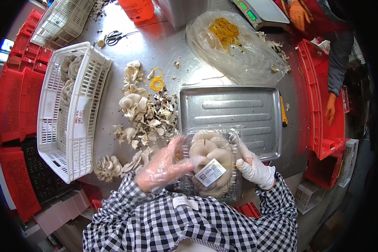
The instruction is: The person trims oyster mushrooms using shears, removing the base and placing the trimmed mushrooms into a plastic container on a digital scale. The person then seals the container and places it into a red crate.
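Note:
A clear plastic clamshell box [212, 135] full of pale oyster mushrooms [204, 149] is held between my hands, over the near edge of a metal tray [233, 113]. It bears a white label [210, 172] with print, and a yellow rubber band [222, 164] runs across its lid. My left hand [163, 167], in a clear plastic glove, grips the box's left side with the thumb over the lid. On the right side, my right hand [253, 165] in a white glove holds the box, its thumb by the band. The fingers under the box are hidden.
Loose mushrooms and trimmings [151, 116] lie left of the tray, near yellow rubber bands [156, 82]. A white crate [72, 110] holds mushrooms. Scissors [115, 37], a bag [239, 60] of bands, a scale [261, 12] and a yellow cutter [283, 111] surround them. A co-worker's orange-gloved hand [330, 107] reaches a red crate [318, 94].

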A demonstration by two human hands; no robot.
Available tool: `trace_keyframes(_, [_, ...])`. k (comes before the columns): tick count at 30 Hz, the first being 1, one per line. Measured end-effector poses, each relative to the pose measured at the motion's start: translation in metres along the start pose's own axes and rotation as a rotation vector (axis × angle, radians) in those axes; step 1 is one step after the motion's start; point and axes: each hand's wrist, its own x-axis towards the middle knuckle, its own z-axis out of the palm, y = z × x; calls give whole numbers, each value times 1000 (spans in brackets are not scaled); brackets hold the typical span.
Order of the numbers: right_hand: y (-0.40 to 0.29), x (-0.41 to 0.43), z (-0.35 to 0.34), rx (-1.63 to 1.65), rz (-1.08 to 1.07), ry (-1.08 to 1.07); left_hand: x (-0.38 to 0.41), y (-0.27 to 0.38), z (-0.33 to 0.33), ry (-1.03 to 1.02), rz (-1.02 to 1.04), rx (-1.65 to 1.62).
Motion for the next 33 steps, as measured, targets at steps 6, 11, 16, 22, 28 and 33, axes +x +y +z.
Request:
trace_keyframes(6, [-2,-18,20,266,69,-160,-43,-37,26,-6,29,-349])
trace_keyframes(11, [9,-18,54,459,-38,-144,-64,-71,50,178,164,-505])
trace_keyframes(16, [-11,-32,109,487,0,57,-99,-75,48,172,188,-456])
trace_keyframes(22, [-14,-33,178,425,-91,77,-163,-116,39,212,365,-623])
trace_keyframes(28, [-28,1,246,466,34,-172,-220,-177,32,581,534,-823])
trace_keyframes(33, [-34,40,326,425,206,-343,-276,-220,27,790,671,-643])
